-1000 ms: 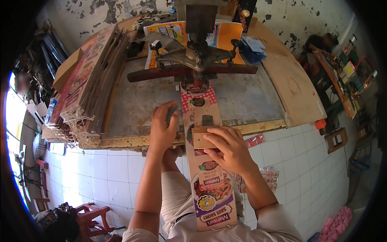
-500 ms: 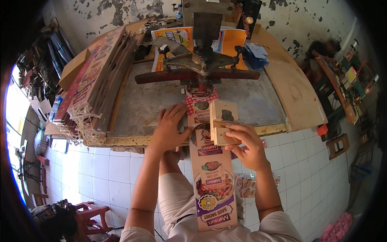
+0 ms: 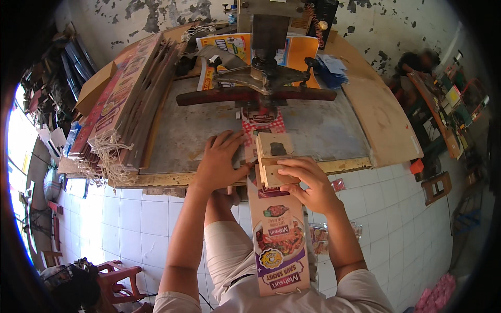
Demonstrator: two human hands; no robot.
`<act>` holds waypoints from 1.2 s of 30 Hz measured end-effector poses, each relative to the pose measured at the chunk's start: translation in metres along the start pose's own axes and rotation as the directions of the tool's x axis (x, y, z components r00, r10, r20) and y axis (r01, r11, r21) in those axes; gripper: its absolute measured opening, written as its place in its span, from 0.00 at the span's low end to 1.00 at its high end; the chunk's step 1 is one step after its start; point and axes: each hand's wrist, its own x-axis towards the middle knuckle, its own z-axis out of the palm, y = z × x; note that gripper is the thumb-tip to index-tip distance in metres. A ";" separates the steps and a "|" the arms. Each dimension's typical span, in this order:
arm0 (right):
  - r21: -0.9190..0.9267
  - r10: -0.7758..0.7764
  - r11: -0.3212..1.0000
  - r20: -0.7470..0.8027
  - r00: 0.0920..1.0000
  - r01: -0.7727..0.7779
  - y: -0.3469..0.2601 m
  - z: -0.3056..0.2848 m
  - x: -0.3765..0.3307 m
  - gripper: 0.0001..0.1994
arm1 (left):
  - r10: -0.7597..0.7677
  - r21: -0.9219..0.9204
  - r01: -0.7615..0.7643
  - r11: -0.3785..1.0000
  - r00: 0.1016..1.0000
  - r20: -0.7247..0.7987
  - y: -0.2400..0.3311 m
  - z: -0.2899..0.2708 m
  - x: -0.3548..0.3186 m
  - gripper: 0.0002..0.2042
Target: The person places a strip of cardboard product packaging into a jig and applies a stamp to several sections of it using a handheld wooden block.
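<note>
A long printed cardboard strip runs from under the press head over the table's front edge and down across my lap. It shows sauce and food pictures. My left hand rests with spread fingers at the strip's left edge, thumb against it. Between the thumb and fingers of my right hand is a pale notched wooden block with a dark patch on top. The block lies over the strip near the table's front edge and hides part of its print. I cannot see the block's underside.
At the left of the metal-topped table stands a stack of printed cardboard strips with white strings. A plain brown board lies at the right. Behind are coloured printed sheets. A red stool stands at lower left.
My right hand has moved left with the wooden block, which now covers more of the strip. My left hand has stayed almost in place. The strip has shifted slightly.
</note>
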 end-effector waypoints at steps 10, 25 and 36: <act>0.065 -0.009 0.998 -0.004 1.000 0.009 0.011 0.008 0.020 0.23 | 0.009 0.024 -0.009 1.000 1.000 -0.010 -0.006 0.004 0.002 0.40; -0.034 0.076 0.997 0.023 0.997 -0.075 0.091 0.032 0.089 0.18 | 0.023 -0.012 -0.024 1.000 0.999 -0.036 -0.004 0.002 0.001 0.40; 0.010 -0.017 1.000 -0.031 0.999 0.017 0.099 0.041 0.093 0.19 | -0.006 -0.006 0.006 1.000 1.000 -0.001 0.001 -0.001 0.001 0.40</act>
